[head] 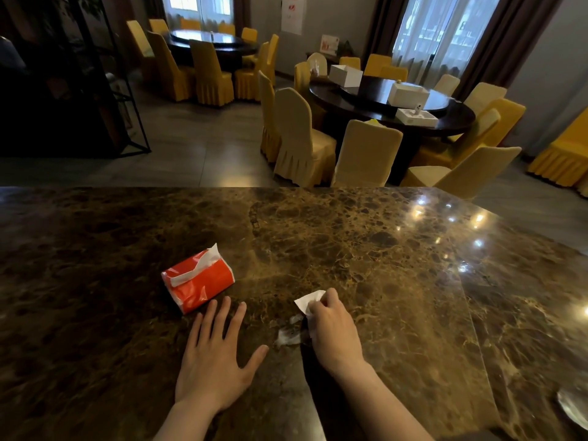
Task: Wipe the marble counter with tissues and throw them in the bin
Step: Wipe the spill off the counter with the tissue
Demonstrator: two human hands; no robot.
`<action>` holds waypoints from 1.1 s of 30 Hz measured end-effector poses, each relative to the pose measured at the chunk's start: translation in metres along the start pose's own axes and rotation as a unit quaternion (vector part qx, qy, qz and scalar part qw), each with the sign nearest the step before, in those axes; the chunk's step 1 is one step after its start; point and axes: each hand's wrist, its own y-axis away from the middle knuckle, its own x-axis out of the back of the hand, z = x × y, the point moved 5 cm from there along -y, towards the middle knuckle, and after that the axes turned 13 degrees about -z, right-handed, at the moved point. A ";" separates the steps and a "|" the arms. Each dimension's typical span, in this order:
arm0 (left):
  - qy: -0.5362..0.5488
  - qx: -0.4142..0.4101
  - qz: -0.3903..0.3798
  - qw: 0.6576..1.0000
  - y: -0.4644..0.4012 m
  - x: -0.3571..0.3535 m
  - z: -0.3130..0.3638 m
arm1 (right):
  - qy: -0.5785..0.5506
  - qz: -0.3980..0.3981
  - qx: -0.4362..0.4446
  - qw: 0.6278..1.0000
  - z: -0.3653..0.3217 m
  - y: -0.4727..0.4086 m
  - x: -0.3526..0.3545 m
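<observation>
A dark brown marble counter (366, 243) fills the lower half of the view. On it lies a red soft tissue pack (199, 281) with a white tissue poking out of its top. My right hand (332, 329) is closed on a white tissue (308, 302) and presses it onto the marble. A small pale smear (288, 335) shows on the marble just left of that hand. My left hand (216, 358) lies flat on the counter with fingers spread, just in front of the tissue pack and holding nothing. No bin is in view.
Beyond the counter's far edge stand round dark dining tables (391, 106) ringed by yellow-covered chairs (302, 138). White boxes (409, 93) sit on the nearer table. A black metal shelf frame (121, 90) stands at the far left. A shiny round object (574, 405) lies at the counter's right edge.
</observation>
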 end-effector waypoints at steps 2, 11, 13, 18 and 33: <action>-0.005 -0.001 -0.008 1.000 0.000 0.000 -0.001 | -0.026 0.001 0.038 0.999 -0.012 0.004 -0.001; 0.007 -0.019 -0.028 0.999 -0.001 -0.001 -0.004 | 0.017 -0.016 0.165 0.986 -0.044 0.027 -0.025; 0.014 -0.023 -0.028 0.999 0.000 0.000 -0.003 | 0.019 0.025 0.110 0.993 -0.013 0.024 -0.013; 0.016 -0.025 -0.028 0.999 0.003 0.002 -0.002 | -0.002 0.096 -0.064 0.993 0.038 0.016 0.011; 0.009 -0.022 -0.041 0.999 0.005 0.006 -0.001 | -0.026 0.095 -0.102 0.990 0.058 0.024 0.024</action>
